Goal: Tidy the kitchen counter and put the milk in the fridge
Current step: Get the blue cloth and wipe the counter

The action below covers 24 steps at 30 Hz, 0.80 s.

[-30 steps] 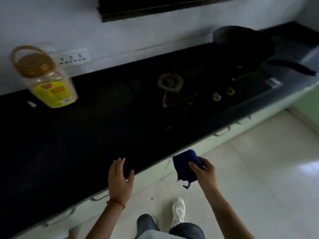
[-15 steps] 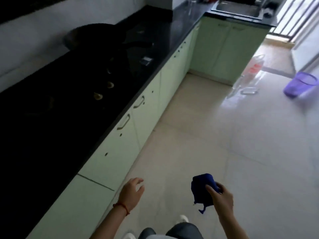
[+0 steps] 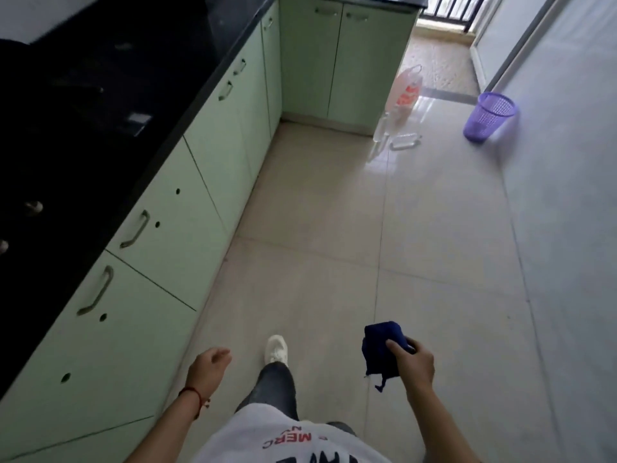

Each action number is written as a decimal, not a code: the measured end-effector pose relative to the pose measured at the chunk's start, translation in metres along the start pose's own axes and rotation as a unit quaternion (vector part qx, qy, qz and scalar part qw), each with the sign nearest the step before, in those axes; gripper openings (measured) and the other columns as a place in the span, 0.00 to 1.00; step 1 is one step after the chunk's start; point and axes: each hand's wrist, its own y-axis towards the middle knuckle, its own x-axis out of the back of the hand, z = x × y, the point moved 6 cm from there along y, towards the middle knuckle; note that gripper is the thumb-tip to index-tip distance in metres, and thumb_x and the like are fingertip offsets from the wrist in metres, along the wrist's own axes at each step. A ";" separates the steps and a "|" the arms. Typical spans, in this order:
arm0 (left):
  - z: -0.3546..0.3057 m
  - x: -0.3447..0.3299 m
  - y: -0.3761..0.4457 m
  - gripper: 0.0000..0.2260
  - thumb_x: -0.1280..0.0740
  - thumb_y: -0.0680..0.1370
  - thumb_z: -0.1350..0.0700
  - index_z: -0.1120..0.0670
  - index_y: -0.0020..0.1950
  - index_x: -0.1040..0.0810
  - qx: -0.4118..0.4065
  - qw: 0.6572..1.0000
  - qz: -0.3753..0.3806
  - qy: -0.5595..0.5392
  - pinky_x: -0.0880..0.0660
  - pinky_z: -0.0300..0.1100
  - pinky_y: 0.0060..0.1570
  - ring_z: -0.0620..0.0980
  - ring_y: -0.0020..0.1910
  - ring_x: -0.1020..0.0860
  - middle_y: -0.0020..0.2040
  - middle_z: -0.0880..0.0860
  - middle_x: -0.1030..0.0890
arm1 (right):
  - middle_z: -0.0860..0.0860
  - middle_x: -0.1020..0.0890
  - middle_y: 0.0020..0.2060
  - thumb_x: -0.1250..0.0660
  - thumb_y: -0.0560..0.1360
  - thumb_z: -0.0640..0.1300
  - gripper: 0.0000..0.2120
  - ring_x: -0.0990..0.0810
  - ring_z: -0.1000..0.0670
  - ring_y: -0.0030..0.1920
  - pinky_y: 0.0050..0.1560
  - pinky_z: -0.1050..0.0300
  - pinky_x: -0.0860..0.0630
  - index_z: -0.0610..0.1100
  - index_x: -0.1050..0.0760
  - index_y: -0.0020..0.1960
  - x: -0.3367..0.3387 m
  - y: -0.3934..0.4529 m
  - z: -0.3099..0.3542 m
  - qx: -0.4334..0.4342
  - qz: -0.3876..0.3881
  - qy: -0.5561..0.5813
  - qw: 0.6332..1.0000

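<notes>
My right hand [image 3: 414, 362] grips a folded dark blue cloth [image 3: 380, 349] at waist height over the tiled floor, a loose thread hanging below it. My left hand [image 3: 208, 364] hangs beside the pale green cabinet fronts [image 3: 173, 228], holding nothing, fingers loosely curled. The black counter [image 3: 83, 128] runs along my left side, with the stove knobs at its left edge. No milk or fridge is in view.
More green cabinets [image 3: 337, 58] close the far end of the counter. On the floor beyond stand a plastic bag [image 3: 405, 91], clear bottles [image 3: 384, 132] and a purple mesh bin [image 3: 489, 116]. A wall runs along the right. My white shoe [image 3: 276, 349] steps forward.
The view has swung from the counter and stove to the floor along the cabinets. My hands have come off the counter edge; the right still holds the blue cloth.
</notes>
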 end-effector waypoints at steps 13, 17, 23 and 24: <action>-0.226 0.005 0.183 0.10 0.35 0.74 0.61 0.63 0.53 0.22 -0.018 0.999 0.022 -0.015 0.28 0.46 0.48 0.56 0.45 0.23 0.47 0.61 0.19 | 0.42 0.22 0.48 0.30 0.70 0.38 0.18 0.25 0.44 0.47 0.47 0.53 0.28 0.37 0.27 0.59 -0.067 0.157 0.211 0.036 -0.016 0.031 0.999; -0.341 -0.002 0.237 0.10 0.35 0.75 0.61 0.63 0.53 0.22 -0.086 0.996 0.039 -0.004 0.30 0.40 0.50 0.58 0.52 0.21 0.52 0.63 0.19 | 0.42 0.22 0.48 0.30 0.70 0.38 0.19 0.25 0.44 0.47 0.47 0.53 0.28 0.37 0.27 0.59 -0.078 0.200 0.250 0.027 -0.021 0.027 0.999; -0.470 -0.014 0.313 0.09 0.34 0.74 0.60 0.61 0.52 0.21 -0.134 0.991 0.029 -0.002 0.30 0.41 0.50 0.57 0.51 0.21 0.51 0.62 0.18 | 0.40 0.21 0.49 0.30 0.70 0.38 0.19 0.25 0.43 0.47 0.47 0.53 0.28 0.36 0.27 0.60 -0.091 0.287 0.311 0.007 -0.029 0.036 0.999; -0.484 -0.016 0.325 0.09 0.34 0.74 0.60 0.61 0.52 0.21 -0.133 0.991 0.025 -0.003 0.30 0.41 0.50 0.57 0.51 0.21 0.51 0.62 0.18 | 0.41 0.21 0.49 0.30 0.70 0.38 0.19 0.25 0.43 0.47 0.48 0.52 0.28 0.36 0.27 0.60 -0.094 0.304 0.324 0.008 -0.029 0.035 0.999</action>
